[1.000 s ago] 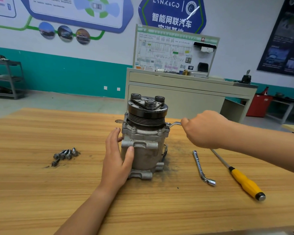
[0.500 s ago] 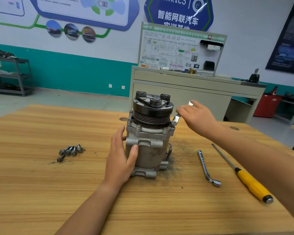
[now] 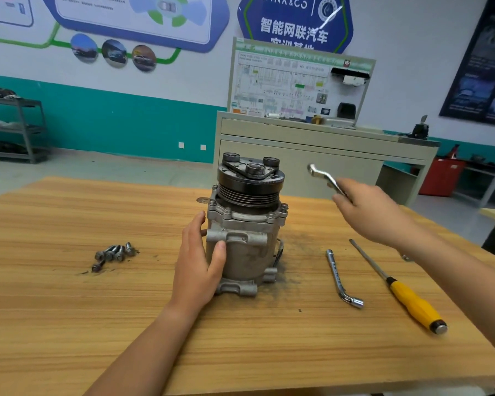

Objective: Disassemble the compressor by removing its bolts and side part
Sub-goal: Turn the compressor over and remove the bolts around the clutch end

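On a wooden workbench (image 3: 69, 324) in a training workshop, low in the frame, a person's left hand (image 3: 197, 261) wraps the grey housing of a compressor (image 3: 246, 247). The thumb presses on its front face and the fingers curl round its left side, apparently to keep the unit from turning or tipping under wrench loads. The compressor stands upright at the centre of the frame, black pulley (image 3: 250, 181) uppermost, on a patch of dark grime. To its left, well apart, lies a small cluster of loose bolts (image 3: 113, 254), seemingly parked out of the working area so none rolls away. Right of centre, an L-shaped socket wrench (image 3: 342, 278) and a yellow-handled screwdriver (image 3: 397, 290) lie side by side, within easy reach of the right hand (image 3: 375, 212). That hand is raised clear of the table, fingers closed round the shank of a spanner (image 3: 322, 175) whose head points up and left, beside the pulley but not touching the unit. Several flange bolts (image 3: 283, 207) sit in the collar below the pulley, so the side part looks not yet free. The job appears partway done, with the spanner likely between bolts. Beyond, a beige cabinet (image 3: 297, 155) carries a wiring display board (image 3: 297, 87), and grey shelving (image 3: 15, 130) stands at the far left.
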